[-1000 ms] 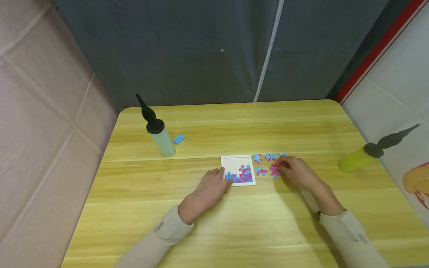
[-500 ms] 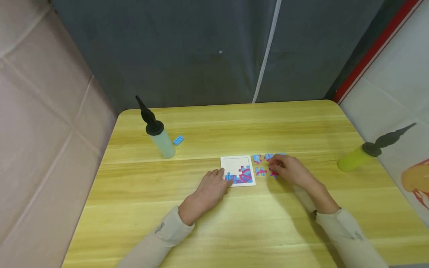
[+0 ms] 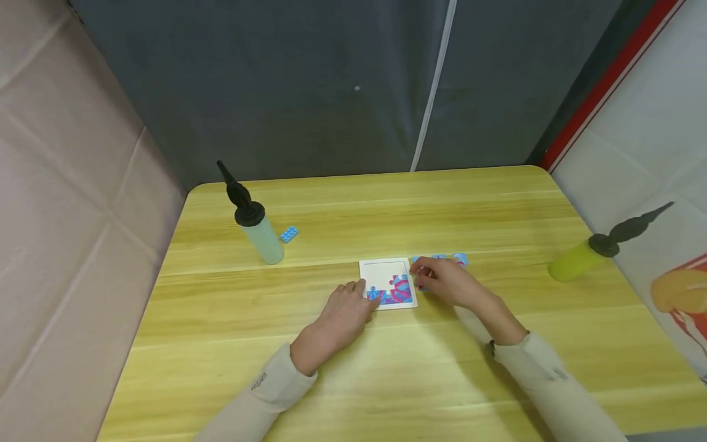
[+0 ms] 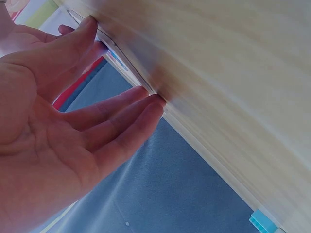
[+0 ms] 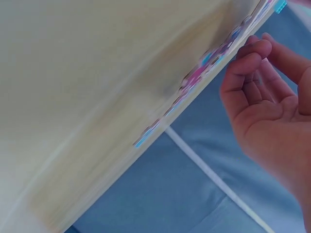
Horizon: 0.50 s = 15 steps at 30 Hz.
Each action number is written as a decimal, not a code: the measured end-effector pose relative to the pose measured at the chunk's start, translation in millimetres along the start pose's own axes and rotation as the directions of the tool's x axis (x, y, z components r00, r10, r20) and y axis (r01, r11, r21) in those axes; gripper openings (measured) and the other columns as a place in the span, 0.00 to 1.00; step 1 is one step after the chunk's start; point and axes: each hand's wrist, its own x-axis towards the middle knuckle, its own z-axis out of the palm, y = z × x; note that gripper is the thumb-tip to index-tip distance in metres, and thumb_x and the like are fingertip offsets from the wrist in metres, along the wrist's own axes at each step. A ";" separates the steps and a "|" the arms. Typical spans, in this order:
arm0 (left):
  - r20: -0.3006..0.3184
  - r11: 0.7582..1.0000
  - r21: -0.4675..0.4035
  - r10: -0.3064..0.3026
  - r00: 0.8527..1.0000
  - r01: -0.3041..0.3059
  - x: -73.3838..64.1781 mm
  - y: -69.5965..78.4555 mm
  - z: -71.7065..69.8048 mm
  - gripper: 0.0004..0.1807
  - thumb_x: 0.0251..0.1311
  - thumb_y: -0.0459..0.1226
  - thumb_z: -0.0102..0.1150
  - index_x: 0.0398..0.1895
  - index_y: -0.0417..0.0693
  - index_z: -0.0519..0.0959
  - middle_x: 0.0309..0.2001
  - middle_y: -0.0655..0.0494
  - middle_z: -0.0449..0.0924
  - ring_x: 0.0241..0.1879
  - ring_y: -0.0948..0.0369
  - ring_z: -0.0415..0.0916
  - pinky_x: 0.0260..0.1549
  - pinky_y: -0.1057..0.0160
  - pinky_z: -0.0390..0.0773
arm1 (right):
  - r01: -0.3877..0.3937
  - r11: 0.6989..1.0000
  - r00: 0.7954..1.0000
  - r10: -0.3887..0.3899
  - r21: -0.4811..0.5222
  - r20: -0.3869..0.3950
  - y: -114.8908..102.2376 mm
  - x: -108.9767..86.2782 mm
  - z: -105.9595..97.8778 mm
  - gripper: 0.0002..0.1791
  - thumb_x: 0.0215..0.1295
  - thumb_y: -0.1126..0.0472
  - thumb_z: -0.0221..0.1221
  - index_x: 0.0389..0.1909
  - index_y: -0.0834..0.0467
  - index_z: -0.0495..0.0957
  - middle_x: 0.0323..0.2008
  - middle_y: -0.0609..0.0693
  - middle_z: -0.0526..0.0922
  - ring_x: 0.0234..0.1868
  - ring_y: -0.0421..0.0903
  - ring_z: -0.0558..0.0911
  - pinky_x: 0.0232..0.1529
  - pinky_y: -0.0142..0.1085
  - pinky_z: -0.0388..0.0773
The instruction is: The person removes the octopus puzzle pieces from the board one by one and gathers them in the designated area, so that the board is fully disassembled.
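Observation:
A white square puzzle tray [image 3: 381, 269] lies on the table, with joined blue and pink puzzle pieces [image 3: 399, 294] along its lower and right parts. My left hand [image 3: 341, 316] touches the tray's left side and lower left corner with extended fingers and thumb. Just right of the tray, my right hand [image 3: 446, 282] hovers over the loose puzzle pieces, its fingers loosely bent, and covers several of them in the head view. One blue loose piece [image 3: 460, 259] shows beyond its knuckles. In the right wrist view a pink piece [image 5: 197, 75] lies on the table and no piece shows between the fingers.
A pale green pump bottle [image 3: 264, 240] with a black top stands at the left, beside a blue toy brick [image 3: 289, 234]. At the right, a yellow-green bottle [image 3: 574, 261] leans toward the white wall. Dark cloth [image 3: 276, 92] hangs behind the table.
My right hand has moved left from the pink piece toward the tray's right edge. The left hand stays at the tray, and the head view has shifted slightly.

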 end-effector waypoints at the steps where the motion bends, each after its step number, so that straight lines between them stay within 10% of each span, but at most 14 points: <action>1: 0.004 1.000 0.000 -0.005 1.000 0.005 0.1 0.2 -0.6 0.16 0.68 0.44 0.65 0.58 0.58 0.86 0.56 0.40 0.82 0.48 0.49 0.82 0.48 0.52 0.84 | -0.001 1.000 1.000 0.001 -0.003 0.010 -1.5 2.3 0.2 0.11 0.74 0.66 0.58 0.53 0.64 0.81 0.34 0.53 0.87 0.32 0.43 0.84 0.32 0.30 0.77; 15: 0.031 0.999 0.048 -0.003 1.000 0.002 0.4 2.2 -1.4 0.17 0.68 0.45 0.65 0.58 0.60 0.86 0.55 0.43 0.83 0.49 0.52 0.82 0.49 0.56 0.83 | -0.027 0.997 0.999 0.030 -0.078 0.033 -11.1 13.1 11.5 0.09 0.73 0.66 0.59 0.49 0.62 0.83 0.34 0.50 0.86 0.30 0.41 0.76 0.35 0.34 0.75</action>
